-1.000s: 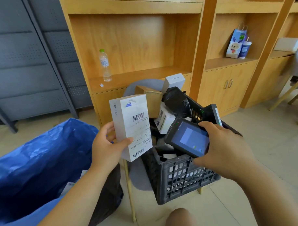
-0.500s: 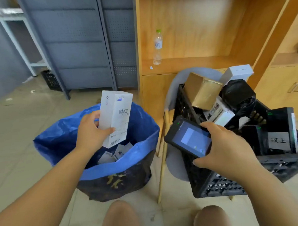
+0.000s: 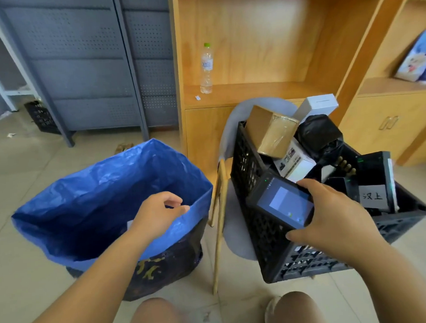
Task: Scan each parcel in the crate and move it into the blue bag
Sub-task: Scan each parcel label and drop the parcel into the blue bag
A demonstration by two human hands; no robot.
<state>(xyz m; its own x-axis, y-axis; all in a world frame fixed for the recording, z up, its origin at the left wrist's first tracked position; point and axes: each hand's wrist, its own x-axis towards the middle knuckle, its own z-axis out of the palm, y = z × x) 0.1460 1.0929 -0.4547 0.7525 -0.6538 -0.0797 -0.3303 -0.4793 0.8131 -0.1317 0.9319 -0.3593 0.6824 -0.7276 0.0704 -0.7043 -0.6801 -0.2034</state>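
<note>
The parcels sit piled in the black crate (image 3: pixel 248 155) at right, rising above its rim. A brown cardboard box (image 3: pixel 271 132) tilts at the far left corner, with a white box (image 3: pixel 318 107) behind it. A black-wrapped parcel (image 3: pixel 318 133) lies just right of the brown one, and a small printed white box (image 3: pixel 296 162) lies beneath them. A black box (image 3: pixel 374 175) with a handwritten white label stands on edge at the crate's right side.

The blue bag (image 3: pixel 99 189) stands open on the floor at left, near the crate. I read the left hand (image 3: pixel 158 212) as empty: it hovers over the near right rim of the bag mouth, fingers loosely curled, gripping nothing. The right hand (image 3: pixel 330 220) grips the scanner (image 3: pixel 281 202), its lit screen facing up, over the crate's near left corner.

The crate rests on a grey chair (image 3: pixel 235 233). Beyond it, a water bottle (image 3: pixel 206 68) stands upright on a wooden shelf (image 3: pixel 253 92). A grey metal cabinet (image 3: pixel 88 69) fills the far left.
</note>
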